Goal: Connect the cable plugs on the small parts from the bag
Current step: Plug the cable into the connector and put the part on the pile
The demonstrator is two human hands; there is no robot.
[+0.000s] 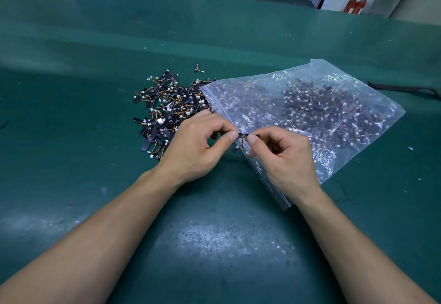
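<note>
Hands meet just above the near-left edge of the zip bag (318,66), and between them you hold one black strip part (241,135). Its long axis runs left to right, one end toward each hand, so neither hand is nearer. Your left hand (195,146) pinches the left end between thumb and forefinger, and your right hand (286,156) pinches the right end the same way. Both pinches are narrow, with the other fingers curled in loosely and holding nothing. A short orange-and-yellow wire loop (244,146) hangs from the strip toward you, just left of your right thumb (251,139). Your fingertips hide the plug, so you cannot tell whether it is seated. The coming move looks like a short push along the strip's axis, right thumb driving leftward against the left hand's hold. The heap of loose parts (167,110) lies on the green mat (214,232), far-left of your left hand, at the bag's mouth.
</note>
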